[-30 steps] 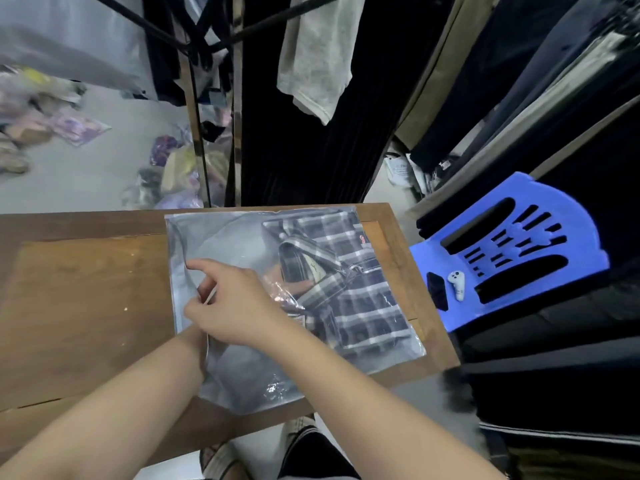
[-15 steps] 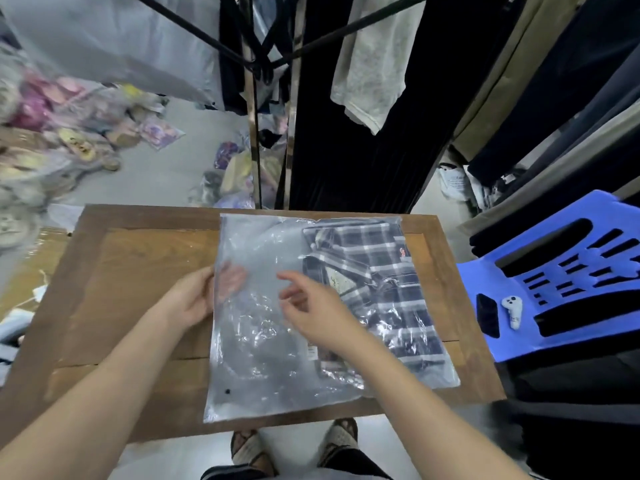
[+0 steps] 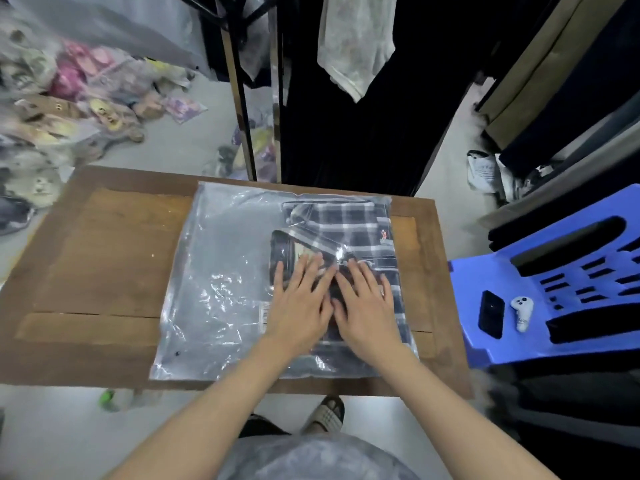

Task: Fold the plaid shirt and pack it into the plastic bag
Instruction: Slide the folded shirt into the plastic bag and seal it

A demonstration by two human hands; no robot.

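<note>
A clear plastic bag [image 3: 221, 271] lies flat on the wooden table [image 3: 104, 258]. The folded dark plaid shirt [image 3: 349, 223] sits inside it, filling the bag's right half. My left hand [image 3: 298, 303] and my right hand [image 3: 363, 303] rest side by side, palms down with fingers spread, pressing on the bag over the shirt. Neither hand holds anything. The bag's left half looks flat and crinkled, with nothing inside.
A blue plastic chair [image 3: 554, 278] stands right of the table, with a black phone [image 3: 491, 314] and a white controller [image 3: 521, 311] on its seat. Hanging clothes [image 3: 353, 46] and a rack pole [image 3: 239, 98] crowd the far edge. Bagged items [image 3: 69, 98] cover the floor at left.
Both hands moved right and now lie flat together on the shirt; before, the left was at the bag's left edge and the right hovered mid-bag. The camera view shifted left.
</note>
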